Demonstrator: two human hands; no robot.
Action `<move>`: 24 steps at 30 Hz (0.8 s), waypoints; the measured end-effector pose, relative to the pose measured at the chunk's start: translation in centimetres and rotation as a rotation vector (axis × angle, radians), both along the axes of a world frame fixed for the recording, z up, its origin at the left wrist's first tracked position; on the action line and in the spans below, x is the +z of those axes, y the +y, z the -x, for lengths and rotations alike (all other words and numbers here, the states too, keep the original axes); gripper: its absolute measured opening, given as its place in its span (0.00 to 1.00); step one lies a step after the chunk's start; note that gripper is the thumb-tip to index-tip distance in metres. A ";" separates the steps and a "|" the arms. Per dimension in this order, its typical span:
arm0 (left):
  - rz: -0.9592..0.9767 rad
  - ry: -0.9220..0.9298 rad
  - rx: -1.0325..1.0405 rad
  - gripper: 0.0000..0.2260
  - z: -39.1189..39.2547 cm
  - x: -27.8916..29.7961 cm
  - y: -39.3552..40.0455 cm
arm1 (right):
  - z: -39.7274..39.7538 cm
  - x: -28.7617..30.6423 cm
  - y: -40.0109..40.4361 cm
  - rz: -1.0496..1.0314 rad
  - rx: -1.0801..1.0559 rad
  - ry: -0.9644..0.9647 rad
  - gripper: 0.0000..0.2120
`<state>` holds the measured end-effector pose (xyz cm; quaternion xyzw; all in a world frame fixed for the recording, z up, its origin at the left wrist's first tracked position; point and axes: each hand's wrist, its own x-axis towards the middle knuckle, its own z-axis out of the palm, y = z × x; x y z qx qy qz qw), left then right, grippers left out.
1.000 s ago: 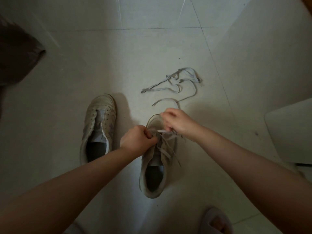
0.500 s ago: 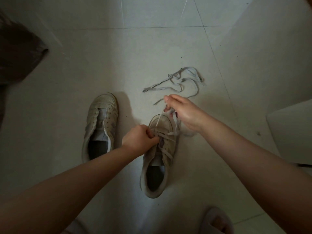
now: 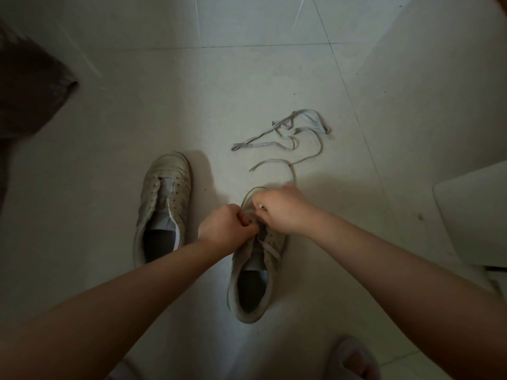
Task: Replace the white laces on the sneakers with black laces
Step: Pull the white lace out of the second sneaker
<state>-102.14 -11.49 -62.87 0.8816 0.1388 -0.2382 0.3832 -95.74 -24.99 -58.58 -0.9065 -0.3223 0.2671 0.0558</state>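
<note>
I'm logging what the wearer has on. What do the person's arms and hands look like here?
Both forearms are bare to the frame edge, no sleeves visible. The left hand and right hand wear no gloves; no watch, bracelet or ring is visible. Nails are too small to judge.
</note>
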 end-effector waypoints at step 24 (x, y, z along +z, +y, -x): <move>-0.070 -0.143 -0.046 0.08 0.6 0.6 -0.2 | -2.6 0.7 -4.1 -0.232 -0.676 -0.090 0.09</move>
